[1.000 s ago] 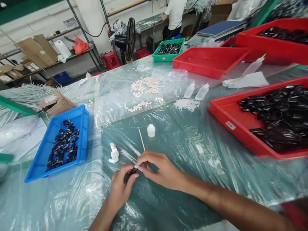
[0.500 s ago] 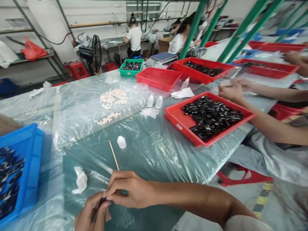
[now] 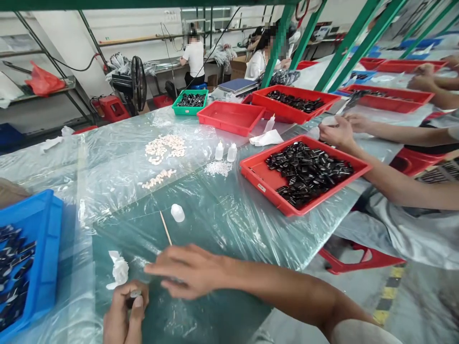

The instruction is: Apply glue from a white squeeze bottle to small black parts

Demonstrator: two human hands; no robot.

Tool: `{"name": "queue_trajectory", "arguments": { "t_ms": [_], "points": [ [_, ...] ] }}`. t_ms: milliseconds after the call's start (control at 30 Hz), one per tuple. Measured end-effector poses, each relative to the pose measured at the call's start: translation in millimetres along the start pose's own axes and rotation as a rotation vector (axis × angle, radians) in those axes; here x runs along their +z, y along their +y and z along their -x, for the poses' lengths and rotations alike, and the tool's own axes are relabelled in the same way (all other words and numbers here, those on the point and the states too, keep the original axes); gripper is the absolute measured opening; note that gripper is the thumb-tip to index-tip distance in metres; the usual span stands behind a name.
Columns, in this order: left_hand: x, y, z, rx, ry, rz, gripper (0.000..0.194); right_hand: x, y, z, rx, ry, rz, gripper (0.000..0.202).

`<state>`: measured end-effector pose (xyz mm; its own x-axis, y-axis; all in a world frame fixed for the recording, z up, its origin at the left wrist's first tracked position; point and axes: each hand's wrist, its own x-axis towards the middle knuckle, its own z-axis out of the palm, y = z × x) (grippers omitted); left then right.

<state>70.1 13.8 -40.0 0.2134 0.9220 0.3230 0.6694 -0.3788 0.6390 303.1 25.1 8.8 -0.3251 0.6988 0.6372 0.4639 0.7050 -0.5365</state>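
My left hand (image 3: pixel 125 310), at the bottom left, is closed round a small dark piece (image 3: pixel 133 297) with a shiny top. My right hand (image 3: pixel 191 271) is just right of it and higher, held apart, its fingers spread with nothing visible between them. Just beyond my right hand lies a thin wooden stick (image 3: pixel 165 228), and a small white bottle (image 3: pixel 177 213) stands beside it. Crumpled white tissue (image 3: pixel 119 270) rests on the table above my left hand.
A blue bin (image 3: pixel 53 239) of dark pieces is at the left. A red tray (image 3: pixel 263 188) of black pieces sits at the right, near another person's hands (image 3: pixel 339 131). Beige pieces (image 3: pixel 165 147) and two white bottles (image 3: pixel 231 153) are farther back on the plastic-covered table.
My right hand has let go of the dark piece and moved away from my left hand, its fingers now spread. My left hand keeps the piece. The view has shifted slightly.
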Motion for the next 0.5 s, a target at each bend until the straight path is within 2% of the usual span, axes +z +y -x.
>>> {"name": "queue_trajectory", "arguments": {
  "t_ms": [100,167,233,300,367,500],
  "points": [
    [-1.0,-12.8,2.6,0.046,-0.037,-0.122,0.04,-30.9,42.8,-9.6,0.157,0.223,0.144,0.037],
    [0.8,-18.5,3.8,0.072,-0.083,-0.155,0.036,-56.7,79.3,-11.9,0.284,0.332,0.218,0.04],
    [3.6,-20.4,4.5,0.101,-0.136,-0.134,0.031,-78.9,116.7,-8.5,0.414,0.404,0.299,0.033],
    [5.7,-19.2,4.7,0.13,-0.164,-0.092,0.031,-92.9,150.7,0.7,0.538,0.427,0.375,0.024],
    [6.0,-17.6,4.3,0.136,-0.177,-0.047,0.034,-98.1,178.3,13.1,0.651,0.415,0.436,0.019],
    [2.6,-19.6,5.5,0.024,-0.181,0.027,0.025,-94.1,209.9,31.0,0.806,0.351,0.496,0.022]
  ]
}}
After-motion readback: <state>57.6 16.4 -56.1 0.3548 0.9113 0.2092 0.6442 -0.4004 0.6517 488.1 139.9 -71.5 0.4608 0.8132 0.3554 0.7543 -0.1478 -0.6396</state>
